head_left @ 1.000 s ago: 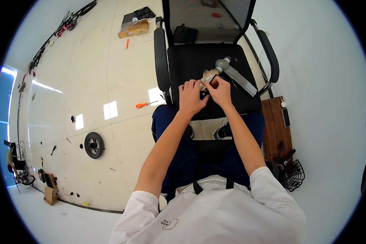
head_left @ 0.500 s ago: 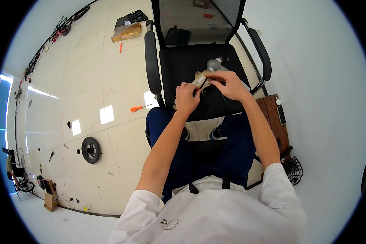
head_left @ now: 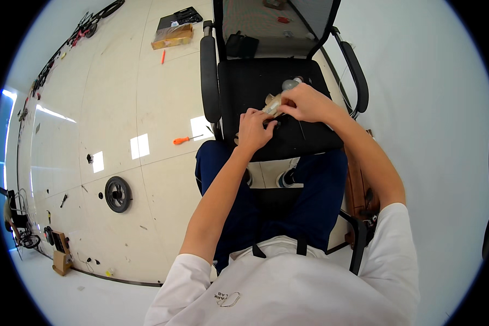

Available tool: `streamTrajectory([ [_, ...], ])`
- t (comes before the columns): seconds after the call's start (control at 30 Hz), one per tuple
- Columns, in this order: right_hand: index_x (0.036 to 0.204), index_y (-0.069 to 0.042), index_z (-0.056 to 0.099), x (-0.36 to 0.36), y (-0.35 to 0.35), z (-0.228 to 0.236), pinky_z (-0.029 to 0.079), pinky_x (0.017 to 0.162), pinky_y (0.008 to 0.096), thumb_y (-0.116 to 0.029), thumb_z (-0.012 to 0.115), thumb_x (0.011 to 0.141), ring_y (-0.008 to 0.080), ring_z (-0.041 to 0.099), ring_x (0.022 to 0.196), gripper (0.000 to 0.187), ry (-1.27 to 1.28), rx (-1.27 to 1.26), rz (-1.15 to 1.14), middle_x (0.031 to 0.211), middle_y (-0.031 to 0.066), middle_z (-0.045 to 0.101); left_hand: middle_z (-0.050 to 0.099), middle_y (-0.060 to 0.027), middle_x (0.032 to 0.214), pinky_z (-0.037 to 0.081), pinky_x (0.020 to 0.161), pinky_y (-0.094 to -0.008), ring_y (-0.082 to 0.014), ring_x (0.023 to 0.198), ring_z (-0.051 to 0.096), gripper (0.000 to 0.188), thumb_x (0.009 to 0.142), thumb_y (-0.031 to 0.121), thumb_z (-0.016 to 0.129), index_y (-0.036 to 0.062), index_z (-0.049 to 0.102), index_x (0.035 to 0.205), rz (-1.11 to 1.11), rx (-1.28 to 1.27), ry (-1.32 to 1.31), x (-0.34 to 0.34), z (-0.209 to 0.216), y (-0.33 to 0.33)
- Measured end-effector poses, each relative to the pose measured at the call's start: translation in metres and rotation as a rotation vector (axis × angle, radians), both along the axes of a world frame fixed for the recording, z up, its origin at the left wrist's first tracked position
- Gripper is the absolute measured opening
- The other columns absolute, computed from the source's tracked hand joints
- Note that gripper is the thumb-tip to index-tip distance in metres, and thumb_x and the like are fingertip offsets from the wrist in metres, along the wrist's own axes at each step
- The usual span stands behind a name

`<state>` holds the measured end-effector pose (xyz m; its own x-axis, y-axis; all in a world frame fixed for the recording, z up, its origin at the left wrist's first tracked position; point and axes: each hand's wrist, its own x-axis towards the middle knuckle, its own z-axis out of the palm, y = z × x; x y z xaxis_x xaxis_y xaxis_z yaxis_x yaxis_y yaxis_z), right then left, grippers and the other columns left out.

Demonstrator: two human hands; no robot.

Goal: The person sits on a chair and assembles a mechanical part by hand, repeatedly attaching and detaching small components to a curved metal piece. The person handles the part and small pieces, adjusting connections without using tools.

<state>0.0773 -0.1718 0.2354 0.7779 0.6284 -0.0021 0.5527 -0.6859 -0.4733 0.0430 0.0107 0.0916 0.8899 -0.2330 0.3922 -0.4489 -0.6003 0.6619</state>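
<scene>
On the black seat of an office chair (head_left: pixel 239 81) lies a beige, partly see-through piece (head_left: pixel 272 105), too small to name, between my two hands. My left hand (head_left: pixel 254 130) curls its fingers around the near end of that piece, thumb low beside a small dark part. My right hand (head_left: pixel 305 103) is closed in a pinch at the piece's far side; what sits between its fingertips is hidden. Just beyond lies a rounded grey bottle-like thing (head_left: pixel 290 85), partly covered by my right hand. A thin dark rod (head_left: pixel 302 129) rests on the seat below my right wrist.
Left on the tiled floor lie an orange-handled screwdriver (head_left: pixel 181 140), a small black wheel (head_left: pixel 118 194), an orange stick (head_left: pixel 163 56) and a cardboard box (head_left: pixel 172 39). Armrests (head_left: pixel 210 79) flank the seat. A brown wooden stand (head_left: pixel 355 185) is at the right by the white wall.
My right hand has moved up and slightly right, its elbow swinging outward. My left hand stays at the beige piece, with its thumb further from its fingers. The whole view has shifted slightly.
</scene>
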Motion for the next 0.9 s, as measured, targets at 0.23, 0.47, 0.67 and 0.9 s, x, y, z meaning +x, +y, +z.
streamTrajectory([
  [0.23,0.11,-0.002,0.057,0.002,-0.006,-0.043,0.054,0.055,0.0322,-0.016,0.049,0.099,0.0185,0.063,0.056,0.02,0.887,0.744,-0.64,0.066,0.0079,0.059,0.073,-0.0056,0.086,0.043,0.084,-0.0363,-0.0228,0.086,0.063,0.016,0.078,0.017,0.081,0.0074,0.079,0.09,0.0,-0.09,0.0,-0.001,0.0,-0.007],
  [0.47,0.113,0.001,0.061,-0.031,-0.011,-0.038,0.056,0.07,0.0334,-0.004,0.046,0.099,0.0178,0.069,0.079,0.021,0.431,0.397,-0.388,0.087,0.0089,0.067,0.07,-0.007,0.082,0.043,0.083,-0.0366,-0.0236,0.084,0.065,0.013,0.082,0.01,0.076,0.0068,0.078,0.094,-0.033,-0.104,-0.11,-0.002,-0.004,-0.006],
  [0.67,0.099,0.0,0.067,-0.027,-0.017,-0.009,0.054,0.072,0.0361,-0.004,0.07,0.085,0.0323,0.067,0.079,0.014,-0.178,0.043,0.113,0.094,0.0133,0.069,0.071,-0.0083,0.088,0.044,0.084,-0.0387,-0.0244,0.089,0.065,0.019,0.084,0.007,0.071,0.0074,0.076,0.102,-0.124,-0.075,-0.116,0.001,-0.009,-0.001],
  [0.9,0.092,-0.003,0.063,-0.015,0.003,-0.018,0.051,0.054,0.032,-0.009,0.06,0.093,0.0194,0.064,0.058,0.007,0.385,0.229,-0.325,0.064,0.0081,0.062,0.071,-0.0084,0.09,0.044,0.085,-0.0378,-0.0248,0.092,0.064,0.019,0.083,0.009,0.073,0.008,0.076,0.102,-0.15,-0.061,-0.069,-0.003,-0.001,-0.001],
])
